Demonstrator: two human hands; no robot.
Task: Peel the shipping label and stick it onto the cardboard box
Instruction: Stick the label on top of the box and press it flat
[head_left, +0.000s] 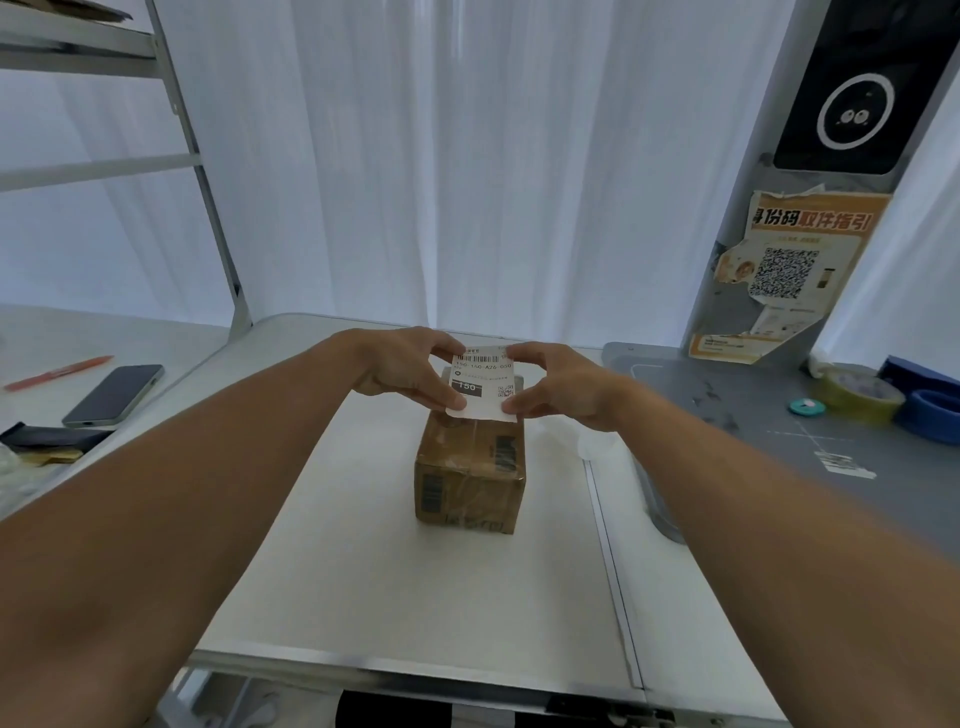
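**Label Held Above Box at Packing Table**

Bare forearms entered from the near edge of the white table (363, 571) and met over its middle. Both hands gripped a white rectangular shipping label (480, 382) printed with a barcode, a black "150" block and a small QR code. The left hand (402, 366) pinched the label's left edge, thumb at the lower corner and fingers at the upper corner. The right hand (553, 382) pinched the right edge in the same manner. The label faced the camera, raised above the far end of the box; whether it touched the box could not be determined, nor whether its backing had come off.

A small brown cardboard box (470, 473), sealed with clear tape and bearing printed barcodes, stood on the table centre, directly below the hands.

Toward the left edge lay a dark smartphone (114, 395), screen up, with a red pen (60, 372) just beyond it. A grey work surface (779, 415) adjoined the table's right edge. Near its far right end sat a yellowish roll of tape (857, 397), a blue roll (932, 415) beside it, and a small teal round object (806, 407) just left of both. An orange poster with a QR code (784, 275) hung on the grey post behind.
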